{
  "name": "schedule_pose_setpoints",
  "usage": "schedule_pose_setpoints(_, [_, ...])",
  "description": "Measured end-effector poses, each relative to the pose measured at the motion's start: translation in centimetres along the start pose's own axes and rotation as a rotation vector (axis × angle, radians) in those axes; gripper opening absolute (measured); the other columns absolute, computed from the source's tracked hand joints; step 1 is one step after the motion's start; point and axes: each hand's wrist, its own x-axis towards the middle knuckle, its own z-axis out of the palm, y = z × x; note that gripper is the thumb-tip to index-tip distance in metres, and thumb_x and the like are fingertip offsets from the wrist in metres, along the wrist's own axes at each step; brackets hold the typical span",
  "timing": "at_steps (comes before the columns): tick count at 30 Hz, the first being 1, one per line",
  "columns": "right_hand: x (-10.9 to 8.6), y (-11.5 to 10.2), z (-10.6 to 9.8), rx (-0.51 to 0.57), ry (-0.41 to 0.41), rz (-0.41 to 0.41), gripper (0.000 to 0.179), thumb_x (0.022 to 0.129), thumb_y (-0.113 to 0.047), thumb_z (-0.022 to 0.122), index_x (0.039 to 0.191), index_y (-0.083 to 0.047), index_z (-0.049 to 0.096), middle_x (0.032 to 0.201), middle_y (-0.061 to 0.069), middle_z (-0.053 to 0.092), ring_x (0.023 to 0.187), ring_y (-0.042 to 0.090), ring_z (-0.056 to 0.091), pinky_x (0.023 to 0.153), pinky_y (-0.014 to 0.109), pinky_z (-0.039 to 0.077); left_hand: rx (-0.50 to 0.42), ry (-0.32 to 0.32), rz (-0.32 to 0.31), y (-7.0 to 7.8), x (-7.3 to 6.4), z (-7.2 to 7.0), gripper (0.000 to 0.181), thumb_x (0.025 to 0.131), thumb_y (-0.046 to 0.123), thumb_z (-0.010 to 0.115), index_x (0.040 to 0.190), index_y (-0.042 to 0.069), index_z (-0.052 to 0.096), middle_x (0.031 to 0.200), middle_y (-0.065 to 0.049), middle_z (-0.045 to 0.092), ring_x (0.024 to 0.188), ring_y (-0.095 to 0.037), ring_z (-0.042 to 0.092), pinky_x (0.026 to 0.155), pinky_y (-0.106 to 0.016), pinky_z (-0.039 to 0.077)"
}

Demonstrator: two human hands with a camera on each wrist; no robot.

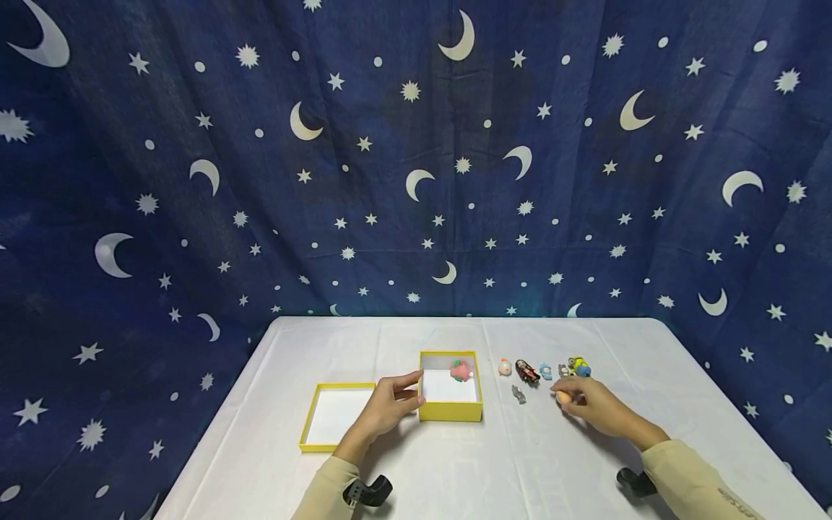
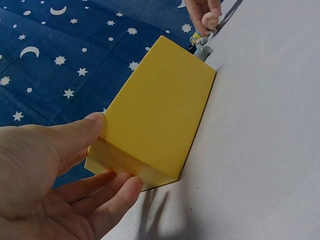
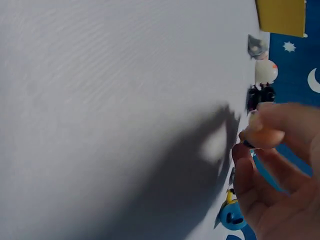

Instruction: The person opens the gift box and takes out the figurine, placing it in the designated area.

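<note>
My left hand (image 1: 388, 404) grips the left end of an open yellow box (image 1: 450, 412), its thumb and fingers set at the edges of that side wall. Inside the box's white interior lies a pink figurine (image 1: 461, 371) with green bits. To the right, my right hand (image 1: 588, 406) pinches a small round peach-orange figurine (image 3: 265, 137) between thumb and fingertips, just over the white tabletop. Most of that figurine is covered by the fingers in the head view. A yellow-and-blue minion figurine (image 1: 579, 366) stands right behind this hand.
Between box and right hand lie a white-and-orange round figurine (image 1: 505, 367), a black-haired doll (image 1: 527, 373), a blue figurine (image 1: 546, 371) and a grey figurine (image 1: 518, 393). The yellow-rimmed lid (image 1: 338, 417) rests left of the box. A starry curtain (image 1: 416, 217) hangs behind the table.
</note>
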Motion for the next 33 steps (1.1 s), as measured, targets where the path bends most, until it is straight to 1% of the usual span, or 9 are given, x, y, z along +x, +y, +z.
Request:
schedule_pose_setpoints(3, [0.3,-0.2,0.1,0.013,0.037,0.031,0.026,0.091,-0.009,0.064,0.115,-0.001,0.069,0.122,0.024,0.064,0.103,0.025,0.064,0.076,0.021,0.054,-0.013,0.003,-0.004,-0.1,0.0,0.0,0.055,0.090,0.016,0.067,0.141,0.005,0.050,0.143,-0.023,0.051,0.121,-0.036,0.060,0.090,-0.035,0.056])
schedule_pose_setpoints(6, [0.6,-0.2,0.2,0.066,0.028,0.010,0.028,0.095,-0.012,0.059,0.118,0.002,0.066,0.116,0.025,0.066,0.090,0.015,0.066,0.070,0.022,0.054,-0.005,0.007,-0.006,-0.2,0.0,0.0,0.054,0.090,0.016,0.067,0.141,0.005,0.050,0.143,-0.023,0.051,0.121,-0.037,0.060,0.090,-0.034,0.056])
schedule_pose_setpoints(8, [0.7,-0.2,0.3,0.144,0.012,-0.021,0.030,0.096,-0.011,0.057,0.119,0.007,0.063,0.112,0.027,0.067,0.080,0.009,0.066,0.064,0.025,0.055,-0.003,0.007,-0.007,-0.3,0.1,0.0,0.054,0.090,0.015,0.067,0.141,0.005,0.050,0.143,-0.023,0.051,0.121,-0.037,0.060,0.090,-0.035,0.056])
schedule_pose_setpoints(11, [0.9,-0.2,0.4,0.294,-0.037,-0.040,0.035,0.097,-0.010,0.054,0.123,0.014,0.054,0.108,0.032,0.064,0.076,0.008,0.067,0.058,0.030,0.056,-0.004,0.005,-0.004,-0.5,0.2,0.0,0.054,0.091,0.013,0.066,0.141,0.003,0.049,0.143,-0.024,0.050,0.120,-0.038,0.060,0.090,-0.036,0.056])
schedule_pose_setpoints(13, [1.1,-0.2,0.6,0.385,-0.048,-0.026,0.034,0.097,-0.010,0.055,0.121,0.014,0.049,0.107,0.033,0.063,0.079,0.011,0.069,0.060,0.032,0.057,-0.007,0.003,-0.002,-0.5,0.3,0.0,0.054,0.091,0.012,0.066,0.141,0.003,0.049,0.143,-0.024,0.050,0.119,-0.037,0.061,0.089,-0.035,0.056])
schedule_pose_setpoints(16, [1.3,-0.2,0.7,0.452,-0.055,-0.003,0.030,0.097,-0.011,0.056,0.114,0.012,0.049,0.101,0.031,0.064,0.080,0.014,0.069,0.063,0.034,0.058,-0.004,0.002,-0.002,-0.5,0.3,0.0,0.054,0.091,0.013,0.066,0.141,0.003,0.049,0.143,-0.023,0.051,0.118,-0.036,0.061,0.088,-0.033,0.056])
schedule_pose_setpoints(21, [1.5,-0.5,0.8,0.443,-0.066,0.020,0.033,0.097,-0.015,0.056,0.116,0.013,0.057,0.097,0.022,0.070,0.077,0.009,0.068,0.060,0.031,0.057,-0.004,-0.005,0.002,-0.2,0.3,0.0,0.055,0.090,0.016,0.067,0.141,0.003,0.049,0.143,-0.023,0.051,0.119,-0.035,0.061,0.087,-0.029,0.056])
schedule_pose_setpoints(27, [2.0,-0.5,1.4,0.394,-0.108,0.047,0.036,0.098,-0.016,0.055,0.121,0.011,0.060,0.094,0.013,0.068,0.070,0.002,0.059,0.055,0.025,0.052,0.008,-0.003,0.009,-0.1,0.2,0.0,0.055,0.090,0.016,0.067,0.140,0.003,0.049,0.143,-0.024,0.051,0.119,-0.037,0.061,0.087,-0.028,0.056])
schedule_pose_setpoints(33, [2.3,-0.4,2.1,0.354,-0.028,0.049,0.029,0.096,-0.010,0.057,0.116,0.010,0.062,0.090,0.016,0.067,0.066,0.000,0.056,0.051,0.024,0.048,0.007,-0.007,0.012,-0.3,0.3,0.0,0.055,0.090,0.015,0.067,0.140,0.001,0.049,0.142,-0.024,0.051,0.118,-0.036,0.061,0.086,-0.028,0.057])
